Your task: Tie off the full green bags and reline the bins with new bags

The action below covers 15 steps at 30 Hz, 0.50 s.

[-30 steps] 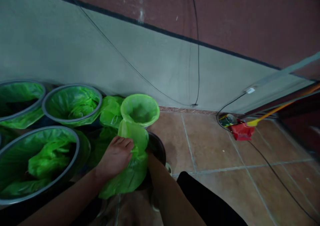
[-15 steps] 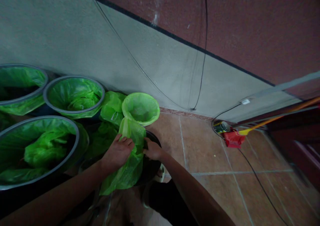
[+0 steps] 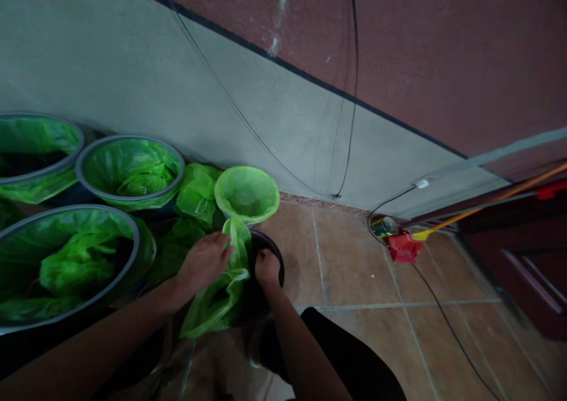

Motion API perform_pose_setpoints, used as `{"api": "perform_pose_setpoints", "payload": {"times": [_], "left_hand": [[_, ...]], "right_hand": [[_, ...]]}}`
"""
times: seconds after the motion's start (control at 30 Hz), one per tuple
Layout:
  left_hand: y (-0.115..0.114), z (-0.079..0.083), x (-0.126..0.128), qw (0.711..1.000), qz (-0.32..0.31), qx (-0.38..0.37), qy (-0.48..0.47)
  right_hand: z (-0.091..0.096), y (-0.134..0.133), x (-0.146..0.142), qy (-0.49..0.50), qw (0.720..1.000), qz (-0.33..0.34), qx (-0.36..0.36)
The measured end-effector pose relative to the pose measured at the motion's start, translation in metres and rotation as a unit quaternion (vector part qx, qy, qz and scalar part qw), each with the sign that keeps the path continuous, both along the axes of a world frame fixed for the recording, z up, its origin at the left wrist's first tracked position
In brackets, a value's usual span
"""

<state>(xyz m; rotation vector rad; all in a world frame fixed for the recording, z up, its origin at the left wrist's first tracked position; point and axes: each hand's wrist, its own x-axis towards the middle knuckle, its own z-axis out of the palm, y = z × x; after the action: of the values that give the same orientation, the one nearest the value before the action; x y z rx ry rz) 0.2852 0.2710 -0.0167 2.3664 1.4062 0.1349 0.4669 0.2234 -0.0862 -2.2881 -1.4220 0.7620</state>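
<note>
A limp green mesh bag (image 3: 217, 309) hangs over the left side of a dark round bin (image 3: 280, 253) standing in front of my feet. My left hand (image 3: 204, 263) is closed on the upper part of the bag, thumb and fingers pinching its pale edge. Over the bin's opening, my right hand (image 3: 267, 268) is curled into a fist; its fingers face down and whatever they hold is hidden. Just behind the dark bin stands a smaller bin lined in light green (image 3: 247, 194). Another bunched green bag (image 3: 199, 195) lies left of that one.
Large grey-rimmed bins with green liners stand on the left, among them a near bin (image 3: 138, 250) and a far bin (image 3: 181, 168). A red dustpan (image 3: 405, 246), a can (image 3: 384, 226) and a yellow-orange pole (image 3: 482, 207) are at the right. A black cable (image 3: 447, 316) crosses the tiles.
The upper part of the green bag has gathered and narrowed. My right hand has moved away from the bag's side and lower over the dark bin, now a fist. The view has turned slightly right.
</note>
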Motion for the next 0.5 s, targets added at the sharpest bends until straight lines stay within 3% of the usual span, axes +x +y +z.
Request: {"api": "perform_pose_setpoints", "payload": {"times": [0.1, 0.2, 0.3, 0.4, 0.5], "left_hand": [[0.011, -0.001, -0.004, 0.996, 0.056, -0.068, 0.027], [0.006, -0.011, -0.005, 0.985, 0.015, -0.156, 0.065], [-0.007, -0.022, -0.004, 0.974, -0.033, -0.21, 0.083], [-0.017, -0.028, -0.003, 0.97, -0.054, -0.224, 0.081], [-0.02, -0.025, -0.005, 0.976, -0.051, -0.188, 0.097]], "right_hand": [[0.024, -0.01, -0.011, 0.063, 0.997, -0.027, 0.035], [0.033, -0.026, -0.037, 0.045, 0.998, 0.013, 0.028], [0.029, -0.037, -0.048, -0.011, 0.999, 0.035, -0.028], [0.025, -0.043, -0.036, 0.001, 0.998, 0.035, -0.057], [0.027, -0.049, -0.011, 0.015, 1.0, -0.013, -0.022]]}}
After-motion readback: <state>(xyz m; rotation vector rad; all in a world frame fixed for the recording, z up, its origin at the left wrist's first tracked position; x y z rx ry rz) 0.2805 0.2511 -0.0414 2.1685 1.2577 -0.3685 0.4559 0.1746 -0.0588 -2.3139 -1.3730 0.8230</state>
